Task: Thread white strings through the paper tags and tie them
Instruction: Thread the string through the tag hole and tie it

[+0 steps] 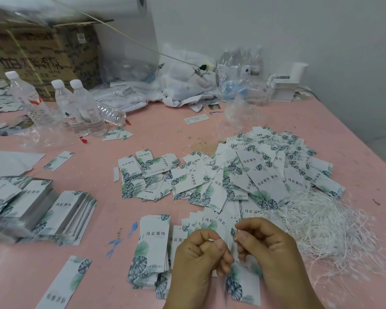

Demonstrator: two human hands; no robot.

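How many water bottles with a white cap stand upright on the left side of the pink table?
3. One water bottle stands furthest left before the cardboard box; two more stand together to its right. The bottles at the back wall are too blurred to count.

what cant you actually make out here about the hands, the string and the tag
- Head view: whether the string is through the tag; its hole sits behind the left hand and right hand.
- String in each grip: only a white tip shows; any knot is too small.
- Loose strings pile: lower right part blurred.
- Stacked tags at left: motion-blurred.
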